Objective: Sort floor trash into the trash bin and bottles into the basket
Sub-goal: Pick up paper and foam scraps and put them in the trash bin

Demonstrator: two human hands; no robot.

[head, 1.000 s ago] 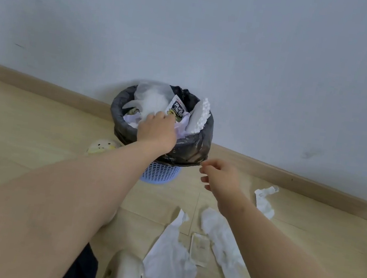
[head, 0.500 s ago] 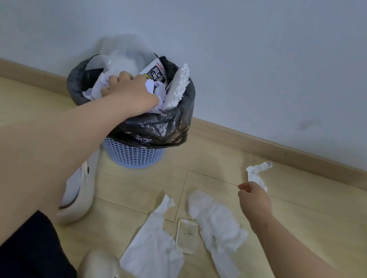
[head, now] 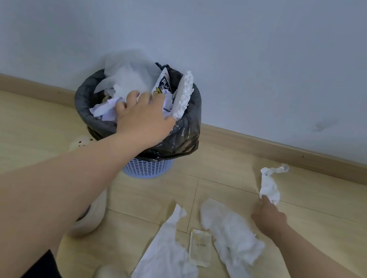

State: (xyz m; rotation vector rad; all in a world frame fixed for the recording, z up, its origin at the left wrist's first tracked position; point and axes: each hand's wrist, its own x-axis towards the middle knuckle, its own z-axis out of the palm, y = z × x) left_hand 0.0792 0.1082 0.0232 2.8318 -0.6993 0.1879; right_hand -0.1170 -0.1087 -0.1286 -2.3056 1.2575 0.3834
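White crumpled paper [head: 107, 110] heaped in the blue plastic mesh trash bin [head: 147, 169] lies under the left hand [head: 144, 121], whose grip is spread, fingertips pressing down into the heap. The right hand [head: 269, 219] is low over the pale wood-plank floor [head: 332, 220], forefinger touching the near end of a small twisted white tissue [head: 269, 187]. Whether that grip pinches it I cannot tell, since the thumb is hidden. A black plastic liner [head: 185, 139] folds over the bin's rim, and the load stands above it: a ridged white foam slab [head: 184, 93] on edge at the right, a clear plastic bag [head: 129, 66] at the back, and between them a white snack packet [head: 162, 83] whose black lettering is too blurred to read. Behind the bin runs a wooden skirting board [head: 294, 155]. Between the arms lie a flat torn white paper sheet [head: 166, 262], a small yellowish sachet [head: 200, 248] with unreadable print, and a long crumpled white tissue [head: 233, 241] just beside the right wrist. Open floor lies right of the twisted tissue. Cream rubber shoes [head: 88, 217] sit under the left forearm and at the bottom edge.
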